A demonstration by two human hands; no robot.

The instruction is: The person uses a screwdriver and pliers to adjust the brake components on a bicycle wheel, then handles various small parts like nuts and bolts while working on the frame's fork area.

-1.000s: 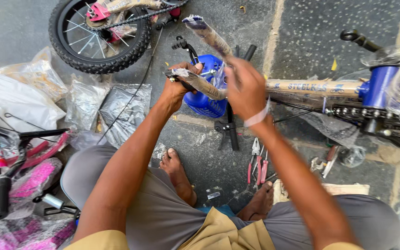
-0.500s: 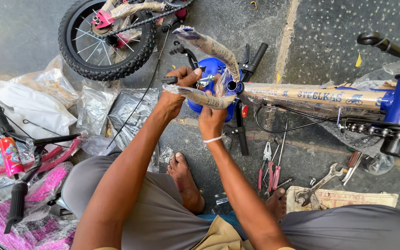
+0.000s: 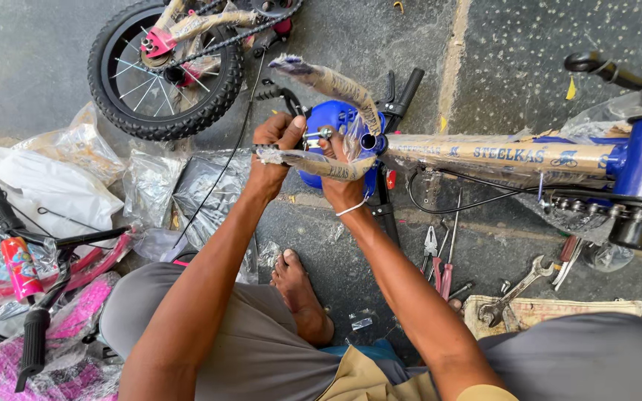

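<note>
1. Moved since 0.5 s ago: right hand (image 3: 343, 186) now lower on the wrapped fork (image 3: 313, 162), left hand (image 3: 273, 152) closer beside it.
2. Left hand: fingers curled tight around the fork's left end, thumb up near a bolt (image 3: 326, 134).
3. Right hand: fingers closed under the fork's right part, white band at the wrist; fingertips hidden behind the wrapping.
4. Fork: held across in front of a blue fender (image 3: 328, 119), touching the head end of the wrapped frame (image 3: 495, 154).
5. Left of the frame, up high: black wheel (image 3: 161, 70) with chain.
6. Below the frame: pliers (image 3: 440, 256) and wrench (image 3: 518, 289) on the ground, near a bare foot (image 3: 302, 297).
7. Far left of the frame: plastic bags (image 3: 76, 178) and pink bike parts (image 3: 31, 275).
</note>
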